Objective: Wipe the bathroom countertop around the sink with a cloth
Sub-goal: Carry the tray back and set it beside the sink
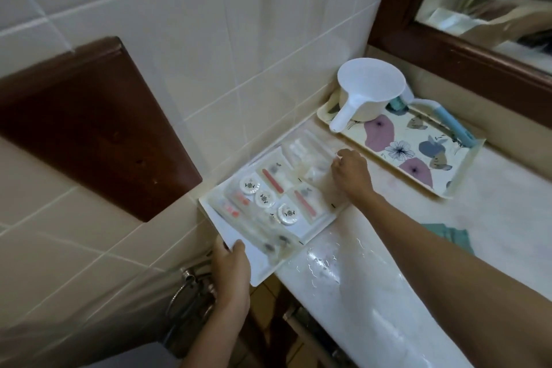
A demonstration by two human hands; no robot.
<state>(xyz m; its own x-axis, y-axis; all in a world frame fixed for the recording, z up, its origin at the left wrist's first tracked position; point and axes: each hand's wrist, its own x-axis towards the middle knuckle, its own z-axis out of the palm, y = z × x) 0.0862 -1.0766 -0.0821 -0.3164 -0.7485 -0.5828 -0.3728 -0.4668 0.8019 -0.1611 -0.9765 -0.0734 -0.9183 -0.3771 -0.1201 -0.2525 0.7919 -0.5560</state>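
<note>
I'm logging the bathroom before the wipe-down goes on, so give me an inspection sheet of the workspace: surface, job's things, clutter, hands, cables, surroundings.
surface: pale countertop, glossy and wet-looking near its front edge.
job's things: teal cloth lies on the countertop, partly hidden behind the right forearm; no sink in view.
clutter: toiletry tray of packets and round lids, near corner jutting past the counter edge; floral tray carries a white dipper and a blue tube.
hands: left hand grips the toiletry tray's near corner; right hand curls on its far side.
cables: nothing seen.
surroundings: tiled wall, wood-framed mirror, metal fitting below the counter.
</note>
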